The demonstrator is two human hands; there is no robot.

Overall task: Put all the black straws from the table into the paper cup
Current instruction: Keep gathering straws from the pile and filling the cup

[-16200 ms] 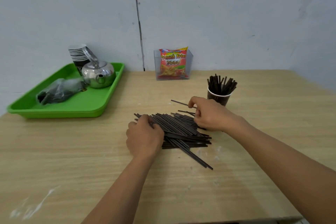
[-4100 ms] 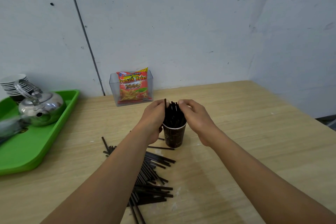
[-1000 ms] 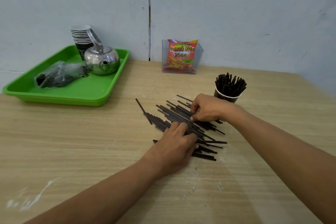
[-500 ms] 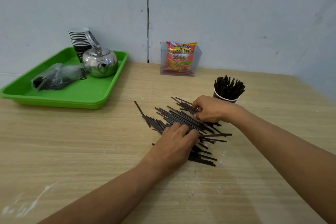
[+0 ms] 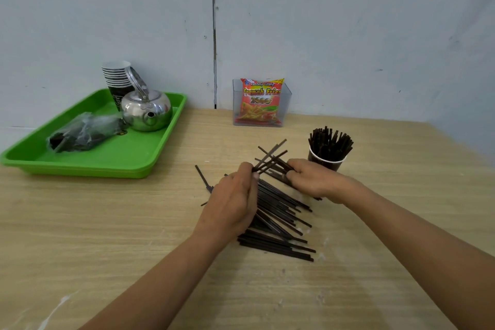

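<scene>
Lying fanned on the surface [image 5: 120,222], the black straws [image 5: 281,222] are held at both sides: a few raised ones are pinched in the left hand [image 5: 235,201], others gripped in the curled right hand [image 5: 312,179]. The paper cup [image 5: 325,162], packed with upright straws, stands just behind it.

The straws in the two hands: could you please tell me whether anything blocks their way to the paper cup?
Nothing visible does. The left hand and right hand grip a few straws just beside the paper cup; only the standing straws already inside crowd its mouth.
</scene>
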